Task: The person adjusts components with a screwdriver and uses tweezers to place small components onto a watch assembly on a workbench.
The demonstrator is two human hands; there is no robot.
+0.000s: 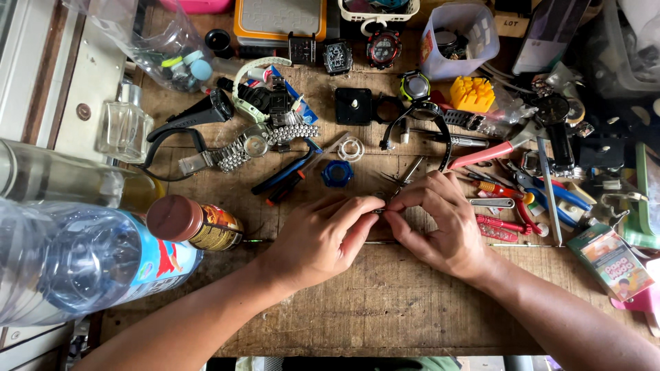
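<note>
My left hand [323,237] and my right hand [440,223] meet fingertip to fingertip over a worn wooden workbench [385,309]. Between thumbs and forefingers they pinch a tiny metal part [380,210], too small to identify. Thin metal tweezers [405,175] lie just beyond my fingers. A blue hexagonal ring [337,173] and a clear round ring [350,148] rest a little farther back. A black watch with its strap curled [419,120] sits behind the right hand.
Several watches [382,48] and a steel bracelet watch [247,148] crowd the back. Red-handled pliers [481,154], small screwdrivers [502,223] and blue cutters [550,192] lie right. A large water bottle [75,261], a brown-capped bottle [196,223] and a glass bottle [124,127] stand left.
</note>
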